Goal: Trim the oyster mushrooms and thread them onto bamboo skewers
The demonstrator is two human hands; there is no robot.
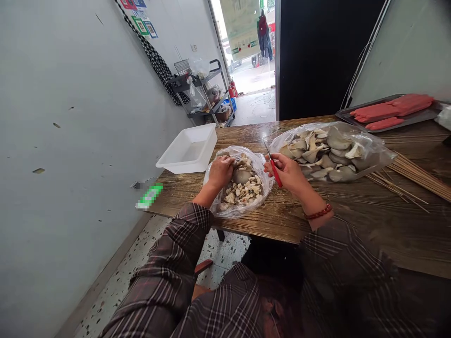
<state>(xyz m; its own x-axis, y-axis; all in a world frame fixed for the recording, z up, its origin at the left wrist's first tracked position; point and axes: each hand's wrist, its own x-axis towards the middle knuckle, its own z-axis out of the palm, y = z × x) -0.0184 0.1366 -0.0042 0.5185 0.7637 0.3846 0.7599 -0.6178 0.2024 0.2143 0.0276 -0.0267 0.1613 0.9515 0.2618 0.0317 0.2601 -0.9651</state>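
Observation:
My right hand (287,172) is closed on red-handled scissors (276,172), their thin metal blades pointing up and away over the table. My left hand (221,171) reaches into the near plastic bag (267,180), its fingers curled on oyster mushrooms (243,163) at the bag's far side; the fingertips are partly hidden. Small pale cut pieces of mushroom stem (243,191) fill the near part of this bag. Right of the scissors lies a larger open clear bag (373,162) of grey oyster mushrooms (324,152).
An empty white plastic tub (186,164) stands on the wooden table (285,218) at the left edge. Bamboo skewers (423,176) lie at the right. Behind them is a black tray (419,117) with red-pink packs. A grey cart (204,84) stands near the doorway.

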